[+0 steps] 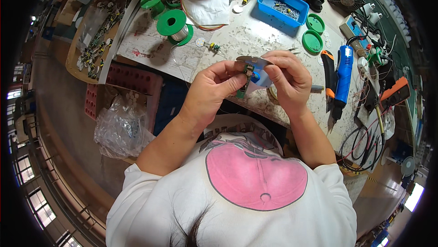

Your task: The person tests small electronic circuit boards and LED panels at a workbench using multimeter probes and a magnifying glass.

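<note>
Just over the bench's near edge, my two hands come together around a small assembly. Between thumb and fingers, my left hand (pixel 214 85) pinches a narrow green circuit board (pixel 247 83) with small parts on it, held on end. My right hand (pixel 292 78) grips a thin grey metal disc (pixel 261 64) by its right side. Board and disc meet or overlap between the hands; whether they are joined I cannot tell. A blue component shows beside the board. Beyond my left hand, a small round board with a green-and-yellow circuit part (pixel 213 46) lies on the bench.
Green solder spools (pixel 172 22) stand at the left. A blue bin (pixel 283 5) of small metal parts sits at the back, near green lids (pixel 312 41). On the right lie a blue electric screwdriver (pixel 344 71), an orange-and-black cutter (pixel 328 73) and cables. A plastic bag (pixel 122 128) sits lower left.
</note>
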Demonstrator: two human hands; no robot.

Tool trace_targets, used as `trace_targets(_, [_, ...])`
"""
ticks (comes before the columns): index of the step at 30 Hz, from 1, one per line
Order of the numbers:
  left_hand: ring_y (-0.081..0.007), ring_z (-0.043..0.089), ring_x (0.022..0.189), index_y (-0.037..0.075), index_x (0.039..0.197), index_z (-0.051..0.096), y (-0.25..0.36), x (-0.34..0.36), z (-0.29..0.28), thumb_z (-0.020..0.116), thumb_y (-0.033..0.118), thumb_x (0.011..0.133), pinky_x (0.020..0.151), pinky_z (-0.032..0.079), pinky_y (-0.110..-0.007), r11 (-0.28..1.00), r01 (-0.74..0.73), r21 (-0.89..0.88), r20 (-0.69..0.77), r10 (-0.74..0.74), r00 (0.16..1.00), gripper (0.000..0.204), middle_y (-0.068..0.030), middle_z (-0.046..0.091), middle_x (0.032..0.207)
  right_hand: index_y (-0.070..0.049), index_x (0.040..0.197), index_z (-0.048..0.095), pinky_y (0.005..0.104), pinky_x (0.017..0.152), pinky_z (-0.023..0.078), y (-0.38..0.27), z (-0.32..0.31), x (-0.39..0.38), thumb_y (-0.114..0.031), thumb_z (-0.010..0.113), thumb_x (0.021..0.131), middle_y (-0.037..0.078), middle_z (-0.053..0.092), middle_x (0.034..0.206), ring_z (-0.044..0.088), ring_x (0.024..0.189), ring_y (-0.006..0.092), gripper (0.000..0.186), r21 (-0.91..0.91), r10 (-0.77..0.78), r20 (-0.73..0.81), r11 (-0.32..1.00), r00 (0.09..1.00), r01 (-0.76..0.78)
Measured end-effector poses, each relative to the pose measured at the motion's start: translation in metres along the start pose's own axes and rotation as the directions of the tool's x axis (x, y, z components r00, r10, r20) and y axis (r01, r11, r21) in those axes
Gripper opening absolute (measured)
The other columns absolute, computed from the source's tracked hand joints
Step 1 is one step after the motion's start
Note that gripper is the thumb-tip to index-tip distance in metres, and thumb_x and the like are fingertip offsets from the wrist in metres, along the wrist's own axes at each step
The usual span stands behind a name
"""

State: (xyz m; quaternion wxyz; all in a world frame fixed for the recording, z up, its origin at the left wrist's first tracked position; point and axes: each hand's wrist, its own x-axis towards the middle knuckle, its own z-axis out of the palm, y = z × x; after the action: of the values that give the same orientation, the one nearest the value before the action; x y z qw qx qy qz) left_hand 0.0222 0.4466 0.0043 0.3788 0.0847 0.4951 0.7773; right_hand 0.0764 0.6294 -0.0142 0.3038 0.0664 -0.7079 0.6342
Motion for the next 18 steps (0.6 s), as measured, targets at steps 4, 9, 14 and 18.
trace_targets(4, [-0.0077,0.058,0.087,0.003,0.110,0.063,-0.0012,-0.0007,0.0026,0.065,0.009,0.089,0.075,0.046,-0.022,1.000,0.014,-0.010,-0.014,-0.014,1.000,0.022,-0.0010,0.065,0.098,0.002,0.092,0.068,0.0280,0.072,0.052,0.0002,-0.0015,-0.0018,0.002,0.070,0.080,0.012,0.069,0.091,0.066,0.084,0.0197,0.012,-0.095,-0.056,0.021,0.994,0.998,0.058])
trace_targets(9, [-0.0040,0.058,0.078,0.008,0.108,0.063,-0.0031,-0.0001,0.0058,0.066,0.011,0.089,0.064,0.047,-0.018,0.994,0.084,-0.066,-0.039,-0.086,0.996,0.019,0.0026,0.064,0.093,0.001,0.092,0.068,0.0275,0.069,0.053,-0.0068,-0.0021,0.0005,0.005,0.070,0.078,0.013,0.069,0.090,0.067,0.082,0.0199,0.015,-0.270,-0.192,0.043,0.942,0.980,0.197])
trace_targets(14, [-0.0045,0.060,0.082,0.009,0.109,0.062,-0.0046,-0.0003,0.0088,0.065,0.011,0.090,0.066,0.049,-0.019,0.988,0.114,-0.100,-0.049,-0.120,0.992,0.020,0.0018,0.064,0.097,0.001,0.094,0.068,0.0275,0.068,0.053,-0.0062,-0.0042,-0.0025,0.006,0.071,0.077,0.013,0.069,0.090,0.067,0.081,0.0206,0.018,-0.301,-0.204,0.034,0.931,0.978,0.205])
trace_targets(18, [-0.0046,0.059,0.083,0.009,0.109,0.062,-0.0067,-0.0005,0.0038,0.067,0.011,0.089,0.067,0.050,-0.019,0.987,0.107,-0.116,0.000,-0.108,0.994,0.021,0.0018,0.063,0.097,0.000,0.095,0.067,0.0280,0.068,0.054,-0.0064,-0.0052,-0.0052,0.007,0.072,0.076,0.013,0.069,0.091,0.067,0.080,0.0213,0.021,-0.337,-0.281,0.016,0.902,0.960,0.270])
